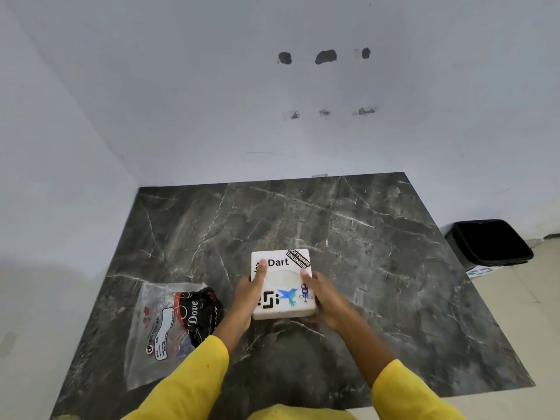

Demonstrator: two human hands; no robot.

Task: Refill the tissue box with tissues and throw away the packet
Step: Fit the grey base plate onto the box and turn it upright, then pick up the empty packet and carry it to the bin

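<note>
A white square tissue box (283,294) covered in stickers rests on the dark marble table (378,268), its oval slot facing up with white tissue showing inside. My left hand (247,295) grips its left side, thumb laid across the lid. My right hand (321,297) clasps the right side, thumb on the top edge. The clear plastic tissue packet (169,325) with a black and red printed end lies flat and slack on the table to the left of my left hand, apart from it.
A black open bin (491,245) stands on the floor past the table's right edge, against the white wall. The wall also closes off the table's far side and left side. My yellow sleeves cross the near edge.
</note>
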